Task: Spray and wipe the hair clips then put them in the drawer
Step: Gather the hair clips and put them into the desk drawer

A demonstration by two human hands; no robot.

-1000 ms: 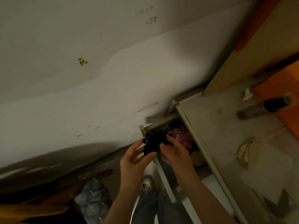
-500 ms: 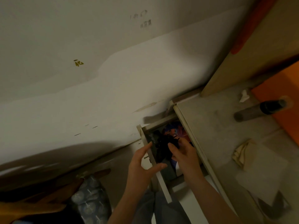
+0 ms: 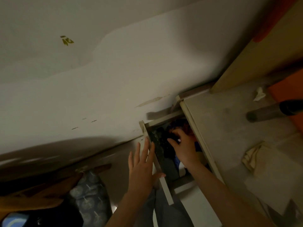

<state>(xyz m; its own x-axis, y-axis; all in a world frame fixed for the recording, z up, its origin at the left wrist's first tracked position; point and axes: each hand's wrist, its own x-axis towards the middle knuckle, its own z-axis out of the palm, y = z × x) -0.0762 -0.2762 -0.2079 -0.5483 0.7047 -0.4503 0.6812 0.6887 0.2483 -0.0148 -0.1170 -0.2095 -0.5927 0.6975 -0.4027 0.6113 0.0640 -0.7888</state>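
Black hair clips [image 3: 165,141], a dark clump, now lie down inside the open drawer [image 3: 165,190], at about four o'clock from the middle of the view; a second ago they were held up above the drawer's front corner between both hands. That lowering suggests the putting-away step is nearly finished, with the cleaning likely behind.

The right hand [image 3: 183,148] reaches into the drawer from five o'clock, palm down, its fingers bent over the top of the clump. Whether it grips the clips or merely rests on them cannot be told in this dim light.

The left hand [image 3: 142,163] has let go. It lies flat with straight, spread fingers against the drawer's front panel, pointing toward twelve o'clock, thumb hooked near the panel's edge, holding nothing. It looks placed to steady the drawer or push it closed.

On the tabletop [image 3: 229,136] at three o'clock sit a crumpled cloth [image 3: 252,158] and a dark bottle [image 3: 275,110] lying on its side.
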